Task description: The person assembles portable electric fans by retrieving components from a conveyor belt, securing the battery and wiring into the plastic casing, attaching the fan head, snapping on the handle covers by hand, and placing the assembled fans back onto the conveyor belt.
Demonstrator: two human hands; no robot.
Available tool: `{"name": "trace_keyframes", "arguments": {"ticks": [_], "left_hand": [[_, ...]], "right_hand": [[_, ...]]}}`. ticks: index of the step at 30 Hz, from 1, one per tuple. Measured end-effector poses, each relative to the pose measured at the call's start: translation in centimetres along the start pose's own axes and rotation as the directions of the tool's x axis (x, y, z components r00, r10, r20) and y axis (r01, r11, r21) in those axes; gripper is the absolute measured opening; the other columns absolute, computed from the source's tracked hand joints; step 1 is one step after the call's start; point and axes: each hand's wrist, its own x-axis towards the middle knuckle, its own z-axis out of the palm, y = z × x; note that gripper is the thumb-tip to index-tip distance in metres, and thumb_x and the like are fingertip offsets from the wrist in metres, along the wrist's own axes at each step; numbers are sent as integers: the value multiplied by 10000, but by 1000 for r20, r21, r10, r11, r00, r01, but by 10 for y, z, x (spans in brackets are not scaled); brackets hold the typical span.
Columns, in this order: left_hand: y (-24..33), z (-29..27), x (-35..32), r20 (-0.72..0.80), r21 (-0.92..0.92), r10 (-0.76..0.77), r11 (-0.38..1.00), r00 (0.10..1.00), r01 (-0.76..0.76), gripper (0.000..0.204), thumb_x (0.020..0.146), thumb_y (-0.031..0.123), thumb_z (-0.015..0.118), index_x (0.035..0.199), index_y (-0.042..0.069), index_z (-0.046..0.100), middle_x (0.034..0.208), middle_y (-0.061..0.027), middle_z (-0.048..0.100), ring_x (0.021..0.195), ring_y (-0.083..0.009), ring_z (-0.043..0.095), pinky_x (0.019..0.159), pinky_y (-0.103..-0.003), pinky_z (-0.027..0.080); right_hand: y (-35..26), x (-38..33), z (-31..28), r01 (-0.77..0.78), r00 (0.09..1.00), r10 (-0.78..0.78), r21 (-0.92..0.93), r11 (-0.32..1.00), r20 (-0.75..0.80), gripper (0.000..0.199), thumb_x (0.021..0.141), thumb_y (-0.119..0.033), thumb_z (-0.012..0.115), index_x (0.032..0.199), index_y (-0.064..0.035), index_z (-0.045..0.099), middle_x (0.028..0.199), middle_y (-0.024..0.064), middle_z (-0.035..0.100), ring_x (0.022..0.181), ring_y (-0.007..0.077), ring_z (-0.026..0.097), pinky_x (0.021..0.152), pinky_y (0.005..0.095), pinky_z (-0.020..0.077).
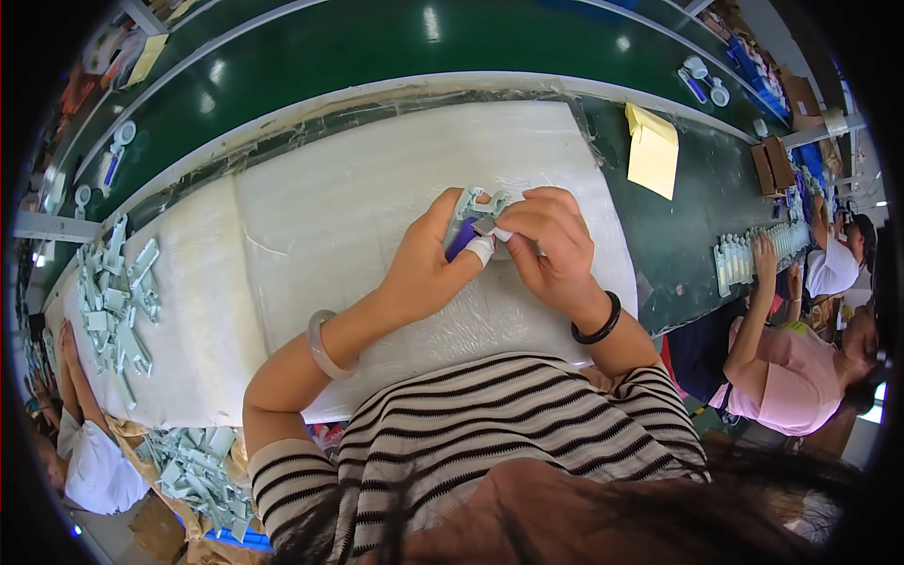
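Above the middle of the white-covered table, my left hand (pixel 424 268) is closed around a pale green plastic part (pixel 467 203) with a curved, notched end. A purple piece (pixel 460 239) shows under it, beside my thumb, which has a white wrapping. My right hand (pixel 557 247) meets it from the right, thumb and fingers pinched at a small grey square piece (pixel 484 226). White covering also shows on a right fingertip. The grey piece sits against the green part; whether it is attached, I cannot tell. My fingers hide much of the part.
Loose pale green parts (pixel 118 306) lie at the table's left end, and more fill a lined container (pixel 202 471) below. A yellow paper (pixel 652 151) lies right. Co-workers sit both sides; one reaches toward a row of assembled pieces (pixel 753 256). A green conveyor (pixel 358 42) runs behind.
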Motion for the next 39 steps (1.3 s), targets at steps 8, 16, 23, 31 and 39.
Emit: {"name": "trace_keyframes", "arguments": {"ticks": [8,16,23,31,39], "left_hand": [[0,1,1,-21,62,36,997,999,-34,382,810,82,582,1164,-8,468,915,-125,592,804,-175,563,740,-298,465],[1,2,-1,-9,65,17,998,1000,-17,379,807,77,573,1162,-2,468,886,-117,585,764,-166,548,690,-294,458],[1,0,-2,56,-48,170,985,984,-168,371,878,138,564,1201,-9,457,949,-97,580,822,-146,537,756,-269,449],[-1,2,-2,36,45,114,992,993,-115,366,941,204,540,1225,-13,463,1052,-122,590,913,-189,573,813,-294,459],[-2,1,-1,29,74,106,991,994,-107,374,930,219,562,1230,11,483,1074,-133,586,932,-221,581,823,-307,460]], "right_hand": [[1,-1,1,25,1000,-25,-22,999,-9,237,674,32,683,892,-52,644,826,61,649,736,196,606,829,384,461],[2,-3,1,68,998,-66,-121,990,26,273,638,9,696,896,-64,643,841,47,648,738,179,609,848,392,445],[-1,-2,1,49,998,-46,-95,994,36,301,616,18,697,899,-64,638,834,45,646,737,177,609,850,395,441],[-1,-1,1,42,998,-39,-66,997,46,288,619,28,688,884,-66,626,819,33,646,717,171,609,872,408,421],[0,0,0,43,997,-39,-67,997,69,276,631,26,685,881,-71,617,819,29,640,720,170,610,885,417,414]]}}
